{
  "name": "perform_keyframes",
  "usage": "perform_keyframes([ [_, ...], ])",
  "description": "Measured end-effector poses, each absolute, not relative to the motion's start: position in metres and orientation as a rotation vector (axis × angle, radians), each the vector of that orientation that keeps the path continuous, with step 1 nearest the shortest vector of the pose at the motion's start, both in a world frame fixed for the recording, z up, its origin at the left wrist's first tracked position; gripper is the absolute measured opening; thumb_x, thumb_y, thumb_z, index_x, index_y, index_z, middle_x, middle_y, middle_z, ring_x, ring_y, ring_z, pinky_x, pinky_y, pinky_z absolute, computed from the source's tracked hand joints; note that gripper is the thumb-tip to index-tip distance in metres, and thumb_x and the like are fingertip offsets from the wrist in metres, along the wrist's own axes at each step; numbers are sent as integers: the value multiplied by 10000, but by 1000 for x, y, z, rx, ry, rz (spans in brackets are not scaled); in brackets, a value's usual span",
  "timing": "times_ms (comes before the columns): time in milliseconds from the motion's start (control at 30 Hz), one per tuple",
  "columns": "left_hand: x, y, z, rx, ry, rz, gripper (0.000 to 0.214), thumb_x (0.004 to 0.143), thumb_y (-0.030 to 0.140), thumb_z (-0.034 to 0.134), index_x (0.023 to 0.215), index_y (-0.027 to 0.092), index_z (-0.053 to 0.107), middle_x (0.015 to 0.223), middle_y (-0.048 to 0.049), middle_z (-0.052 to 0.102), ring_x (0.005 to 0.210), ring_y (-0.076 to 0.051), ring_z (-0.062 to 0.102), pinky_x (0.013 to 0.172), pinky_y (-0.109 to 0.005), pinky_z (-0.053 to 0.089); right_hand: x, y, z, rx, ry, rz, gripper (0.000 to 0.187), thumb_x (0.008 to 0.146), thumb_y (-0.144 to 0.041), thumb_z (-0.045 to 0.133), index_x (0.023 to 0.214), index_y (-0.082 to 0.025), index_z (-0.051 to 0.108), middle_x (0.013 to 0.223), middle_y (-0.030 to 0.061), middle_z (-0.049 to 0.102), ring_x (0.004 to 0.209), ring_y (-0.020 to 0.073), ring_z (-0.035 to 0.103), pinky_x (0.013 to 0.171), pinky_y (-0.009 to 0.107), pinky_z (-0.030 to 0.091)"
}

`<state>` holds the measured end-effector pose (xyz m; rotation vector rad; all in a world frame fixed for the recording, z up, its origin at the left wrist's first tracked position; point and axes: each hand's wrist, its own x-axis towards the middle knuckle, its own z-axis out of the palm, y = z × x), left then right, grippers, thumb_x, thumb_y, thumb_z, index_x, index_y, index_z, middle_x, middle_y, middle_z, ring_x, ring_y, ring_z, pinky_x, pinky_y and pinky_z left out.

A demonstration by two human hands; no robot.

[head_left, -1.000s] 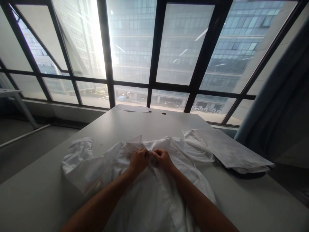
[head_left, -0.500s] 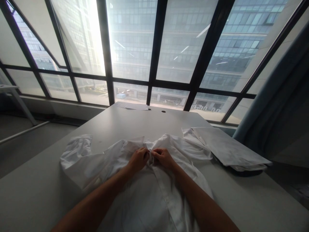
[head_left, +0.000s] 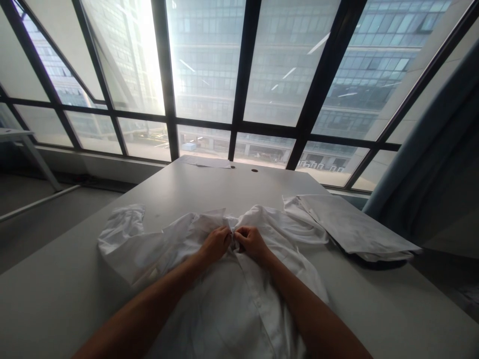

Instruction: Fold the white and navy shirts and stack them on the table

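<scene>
- One white shirt (head_left: 213, 311) lies on the table (head_left: 179, 189), its body mostly near of the grip.
- Left hand (head_left: 217, 243) and right hand (head_left: 254, 243): fingertips pinched together on fabric at the placket's far end, just beside each other.
- One sleeve (head_left: 121, 227) extends left.

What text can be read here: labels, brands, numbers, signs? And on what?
None: no legible word, label, brand, number or sign.
White shirt under the two hands, left and right: no readable text; a small yellowish patch on it is too blurred to identify.
White paper at the far end of the table: too far off to tell if anything is printed.
Building outside the windows: no sign can be made out.
</scene>
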<state>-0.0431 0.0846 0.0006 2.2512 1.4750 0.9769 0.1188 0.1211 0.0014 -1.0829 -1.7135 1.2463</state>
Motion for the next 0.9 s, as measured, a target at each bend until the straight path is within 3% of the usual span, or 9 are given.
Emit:
perform_keyframes([
  [167,-40,83,5,2196,1462,1005,204,914,183,451,853,180,646,903,-64,692,856,-178,625,856,-296,492,123,128,0,-1158,-1812,1013,285,769,-441,574,754,-165,642,563,-11,619,450,136,580,438,224,444],
  [333,-58,94,13,1936,1760,1195,205,911,170,444,917,166,649,943,-82,713,895,-195,641,861,-310,491,137,139,9,-1338,-1646,643,301,832,-398,469,831,-154,644,755,69,699,706,187,643,643,270,497],
  [433,-65,99,12,1863,1831,1180,210,918,188,446,925,163,655,903,-78,717,838,-191,654,809,-295,491,136,131,23,-1357,-1670,532,317,875,-388,436,884,-153,647,782,87,703,724,196,646,677,277,476],
  [533,-68,104,10,1846,1841,1206,226,930,220,440,949,170,659,879,-63,720,797,-187,659,770,-288,496,132,108,41,-1408,-1840,498,342,887,-463,494,864,-166,662,735,74,692,677,194,634,637,273,440],
  [633,-74,115,10,1879,1872,1232,230,932,219,440,972,170,661,906,-65,721,823,-193,664,797,-294,499,131,76,51,-1520,-2176,537,379,787,-564,652,765,-187,679,696,60,688,650,202,629,592,270,398],
  [733,-83,134,19,1986,1930,1175,242,963,228,420,991,177,655,982,-79,712,919,-204,661,853,-296,488,132,51,50,-1627,-2452,523,292,787,-488,689,740,-200,709,740,71,718,688,213,652,600,267,384],
  [833,-85,148,38,2097,2052,982,289,996,236,375,984,175,658,1046,-108,684,992,-222,645,873,-308,478,132,43,49,-1746,-2427,405,257,902,-381,566,853,-194,736,864,97,745,786,216,674,654,268,394],
  [900,-78,144,53,2167,2138,912,255,978,219,410,1027,171,655,1107,-125,657,1064,-240,615,901,-322,467,132,42,51,-1725,-2397,384,277,895,-416,587,977,-190,724,925,97,743,842,221,674,686,269,404],
])
